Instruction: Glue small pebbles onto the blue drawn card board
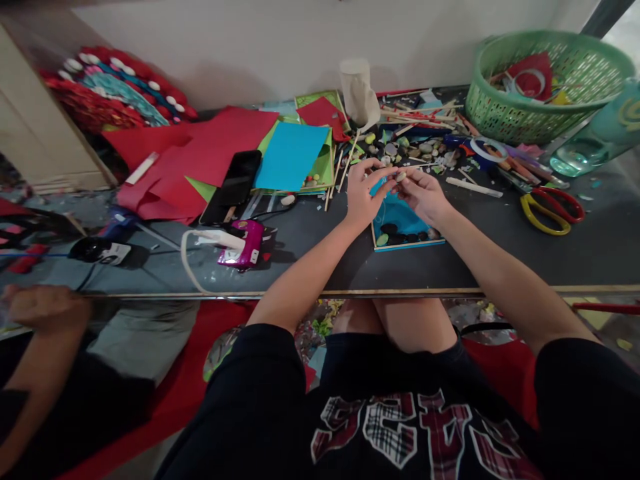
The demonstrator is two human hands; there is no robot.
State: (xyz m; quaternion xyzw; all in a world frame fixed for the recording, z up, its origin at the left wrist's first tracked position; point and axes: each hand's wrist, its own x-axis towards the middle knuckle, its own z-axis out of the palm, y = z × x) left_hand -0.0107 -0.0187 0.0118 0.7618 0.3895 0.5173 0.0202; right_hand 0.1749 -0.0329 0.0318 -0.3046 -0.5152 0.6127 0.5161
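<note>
A small pale pebble (pixel 401 177) is pinched between the fingertips of my right hand (pixel 423 193). My left hand (pixel 365 190) meets it there, its thumb and forefinger closed at the pebble's left side; its other fingers are partly hidden. Both hands are above a shallow blue tray (pixel 400 215) with a light rim. Along the tray's near side lie several black pebbles (pixel 395 237) and a green pebble (pixel 382 240). My hands cover the tray's far part. Just behind them, a heap of mixed pebbles (pixel 390 148) is spread on the dark table.
Red-and-yellow scissors (pixel 553 210), a green basket (pixel 535 113) and a bottle (pixel 575 150) stand right. Left are coloured paper (pixel 290 153), a phone (pixel 241 177), a purple power adapter (pixel 245 243) and a glue gun (pixel 120 220). A white mug (pixel 356 90) stands behind. Another person's hand (pixel 47 307) is at left.
</note>
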